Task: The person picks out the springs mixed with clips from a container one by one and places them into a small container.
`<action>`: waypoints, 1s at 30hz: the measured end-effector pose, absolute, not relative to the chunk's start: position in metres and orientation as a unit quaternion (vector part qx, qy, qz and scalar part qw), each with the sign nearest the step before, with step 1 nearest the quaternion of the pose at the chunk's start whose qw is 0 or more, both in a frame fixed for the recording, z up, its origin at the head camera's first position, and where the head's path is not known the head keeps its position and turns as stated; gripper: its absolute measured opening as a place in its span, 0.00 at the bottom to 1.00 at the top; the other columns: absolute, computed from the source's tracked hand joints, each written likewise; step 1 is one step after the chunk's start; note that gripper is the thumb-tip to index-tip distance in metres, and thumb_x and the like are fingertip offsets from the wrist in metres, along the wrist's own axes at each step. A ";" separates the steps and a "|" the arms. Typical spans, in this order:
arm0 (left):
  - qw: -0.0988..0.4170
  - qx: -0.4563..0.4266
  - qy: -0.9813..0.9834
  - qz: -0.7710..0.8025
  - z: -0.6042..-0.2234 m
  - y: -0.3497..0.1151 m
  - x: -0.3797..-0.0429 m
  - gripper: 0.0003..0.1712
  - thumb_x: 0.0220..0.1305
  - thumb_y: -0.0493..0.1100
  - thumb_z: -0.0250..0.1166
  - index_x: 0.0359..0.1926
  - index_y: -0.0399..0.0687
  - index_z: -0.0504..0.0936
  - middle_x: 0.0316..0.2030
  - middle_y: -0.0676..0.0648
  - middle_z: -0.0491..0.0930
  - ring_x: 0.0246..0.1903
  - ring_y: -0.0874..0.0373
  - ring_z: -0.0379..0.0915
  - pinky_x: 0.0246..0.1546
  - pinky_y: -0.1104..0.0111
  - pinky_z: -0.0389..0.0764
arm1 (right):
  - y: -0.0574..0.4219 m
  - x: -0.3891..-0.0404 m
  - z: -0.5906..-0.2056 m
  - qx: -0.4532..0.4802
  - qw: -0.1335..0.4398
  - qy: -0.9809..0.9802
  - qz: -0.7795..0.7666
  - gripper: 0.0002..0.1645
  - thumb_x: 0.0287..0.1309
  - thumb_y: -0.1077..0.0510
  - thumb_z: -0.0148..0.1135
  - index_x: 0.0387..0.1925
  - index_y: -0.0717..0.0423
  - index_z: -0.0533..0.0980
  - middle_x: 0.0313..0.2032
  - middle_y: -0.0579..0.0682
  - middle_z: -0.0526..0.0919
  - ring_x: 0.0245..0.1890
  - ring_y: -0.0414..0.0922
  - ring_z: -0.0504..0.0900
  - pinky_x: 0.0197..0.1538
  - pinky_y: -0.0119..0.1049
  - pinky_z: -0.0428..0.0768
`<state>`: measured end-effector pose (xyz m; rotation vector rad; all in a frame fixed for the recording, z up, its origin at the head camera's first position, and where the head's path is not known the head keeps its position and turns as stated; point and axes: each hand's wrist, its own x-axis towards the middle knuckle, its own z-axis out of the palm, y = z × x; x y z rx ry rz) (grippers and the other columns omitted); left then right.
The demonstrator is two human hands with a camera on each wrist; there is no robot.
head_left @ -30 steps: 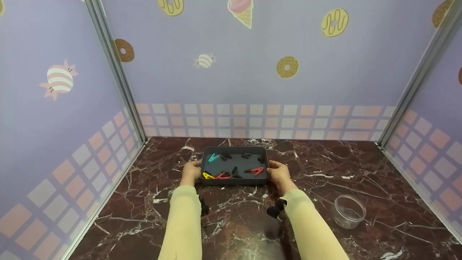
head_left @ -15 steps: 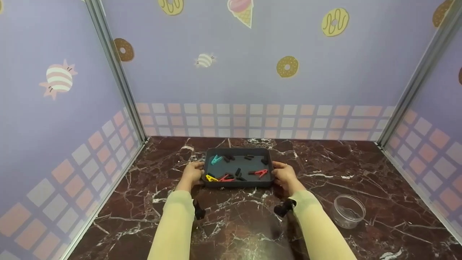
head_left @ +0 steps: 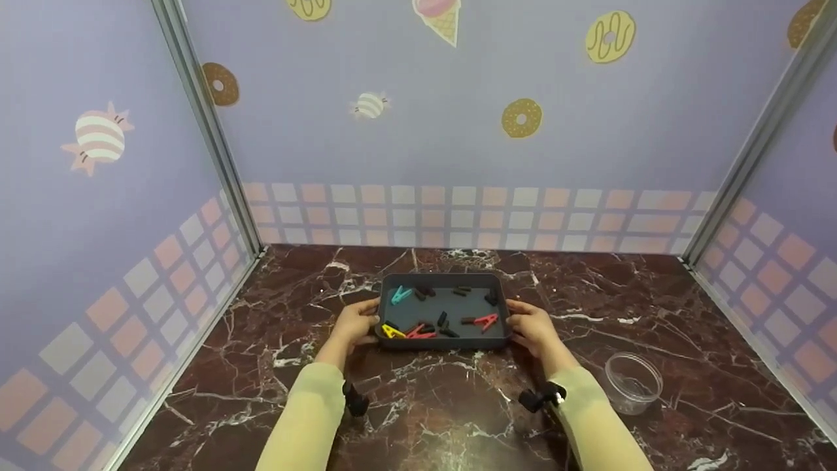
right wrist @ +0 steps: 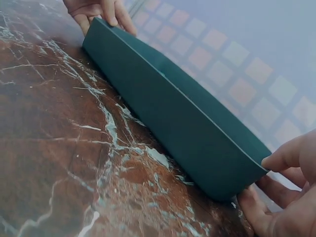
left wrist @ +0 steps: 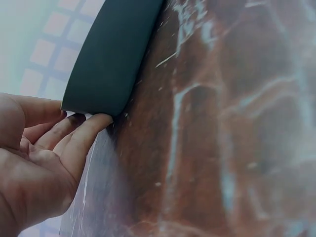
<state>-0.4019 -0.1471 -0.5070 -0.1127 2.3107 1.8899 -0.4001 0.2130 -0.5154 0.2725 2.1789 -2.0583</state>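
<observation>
A dark grey rectangular tray (head_left: pixel 444 343) is between my two hands. My left hand (head_left: pixel 355 323) grips its left end; in the left wrist view the thumb is at the rim and fingertips touch the lower edge. The right hand (head_left: pixel 533 328) pinches the right end, thumb (right wrist: pixel 276 157) on the rim and other fingers lower down. Inside lie a teal clip (head_left: pixel 400 296), a yellow clip (head_left: pixel 393 331), a red clip (head_left: pixel 420 333) at front left and another red clip (head_left: pixel 486 321) at right. Several small dark pieces (head_left: pixel 443 318) are scattered among them.
A clear round plastic tub (head_left: pixel 633 386) stands on the dark red marbled table (head_left: pixel 431 418), beside the right forearm. Patterned panels (head_left: pixel 418 150) enclose the back and both sides.
Both hands have drawn the tray a little to the right and toward me, with the clips and dark pieces inside it. The clear tub has stayed put.
</observation>
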 end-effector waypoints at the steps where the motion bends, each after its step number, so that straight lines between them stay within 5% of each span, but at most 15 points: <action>1: 0.077 -0.038 0.767 0.636 -0.508 -0.146 -0.400 0.31 0.75 0.30 0.52 0.76 0.40 0.65 0.74 0.32 0.65 0.67 0.35 0.71 0.56 0.44 0.84 | 0.215 -0.397 -0.516 0.090 0.065 0.723 -0.682 0.37 0.64 0.71 0.51 0.75 0.61 0.65 0.73 0.65 0.68 0.55 0.50 0.79 0.62 0.47 0.80; 11: 0.076 -0.044 0.758 0.646 -0.513 -0.130 -0.378 0.29 0.75 0.30 0.54 0.75 0.40 0.68 0.73 0.31 0.67 0.66 0.34 0.72 0.52 0.45 0.87 | 0.233 -0.365 -0.518 0.087 0.062 0.720 -0.686 0.36 0.67 0.70 0.51 0.76 0.62 0.63 0.73 0.67 0.66 0.60 0.52 0.79 0.58 0.43 0.83; 30: 0.085 -0.029 0.759 0.645 -0.518 -0.110 -0.332 0.29 0.75 0.31 0.56 0.74 0.41 0.69 0.72 0.30 0.67 0.64 0.34 0.74 0.45 0.50 0.90 | 0.255 -0.307 -0.521 0.094 0.045 0.703 -0.703 0.35 0.66 0.71 0.53 0.75 0.66 0.63 0.71 0.70 0.67 0.50 0.45 0.84 0.51 0.35 0.86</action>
